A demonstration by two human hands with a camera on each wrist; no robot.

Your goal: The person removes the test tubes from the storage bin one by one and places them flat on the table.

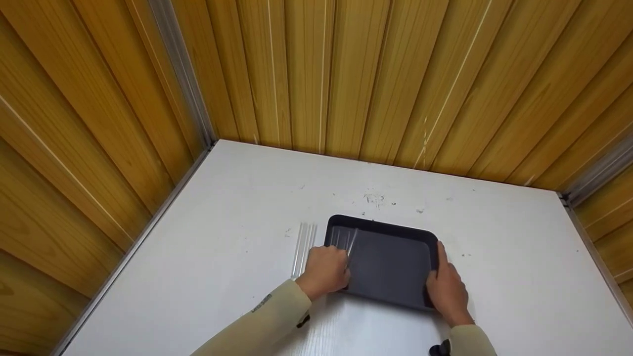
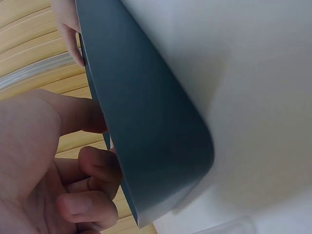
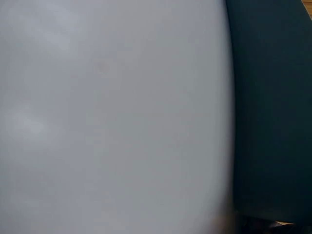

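A dark grey rectangular tray (image 1: 390, 267) with raised walls rests on the white table. Inside its left end lies a clear ribbed plastic piece (image 1: 342, 238), and my left hand (image 1: 324, 269) curls its fingers on the near end of that piece, over the tray's left wall. The left wrist view shows bent fingertips (image 2: 100, 163) behind the tray wall (image 2: 151, 112); what they pinch is mostly hidden there. My right hand (image 1: 450, 291) grips the right wall, thumb inside and fingers outside. In the right wrist view only the tray's side (image 3: 273, 117) shows, not the hand's grip.
Another clear ribbed plastic piece (image 1: 303, 247) lies on the table just left of the tray. Dark marks (image 1: 375, 199) dot the white tabletop (image 1: 222, 212) beyond the tray. Wood-patterned panels (image 1: 346, 74) wall in the back and sides.
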